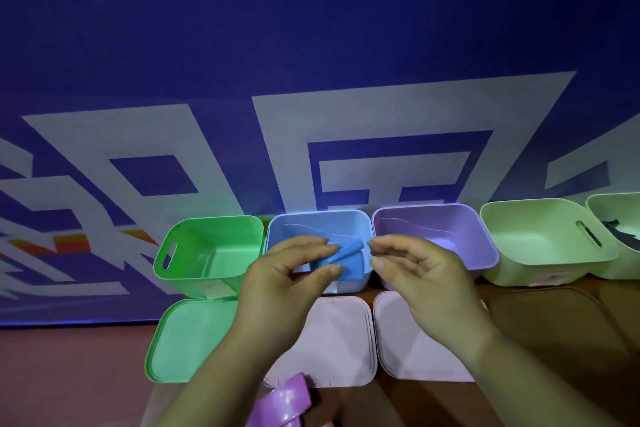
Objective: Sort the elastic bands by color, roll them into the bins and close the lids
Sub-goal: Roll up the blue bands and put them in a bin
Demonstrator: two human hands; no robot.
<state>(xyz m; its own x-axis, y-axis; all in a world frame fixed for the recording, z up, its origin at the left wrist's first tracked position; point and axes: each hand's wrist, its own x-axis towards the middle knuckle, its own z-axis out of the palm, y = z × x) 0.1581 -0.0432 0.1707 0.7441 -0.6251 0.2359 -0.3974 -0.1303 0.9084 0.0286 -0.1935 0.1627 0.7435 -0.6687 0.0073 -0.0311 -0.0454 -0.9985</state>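
Over the blue bin [313, 218], my left hand [280, 288] pinches a rolled blue elastic band [348, 251] between thumb and fingers. My right hand [426, 274] hovers just right of it, between the blue bin and the purple bin [450, 236], with its fingers loosely curled and nothing seen in them. A green bin [221, 246] stands to the left, and both it and the purple bin look bare inside. A purple band [285, 400] lies at the bottom edge, near my left forearm.
Lids lie flat in front of the bins: a green lid [187, 340] and two pale pink lids [341, 343] [405, 340]. A light green bin [543, 239] and another bin [609, 208] holding dark bands [620, 234] stand at right. A blue and white banner hangs close behind.
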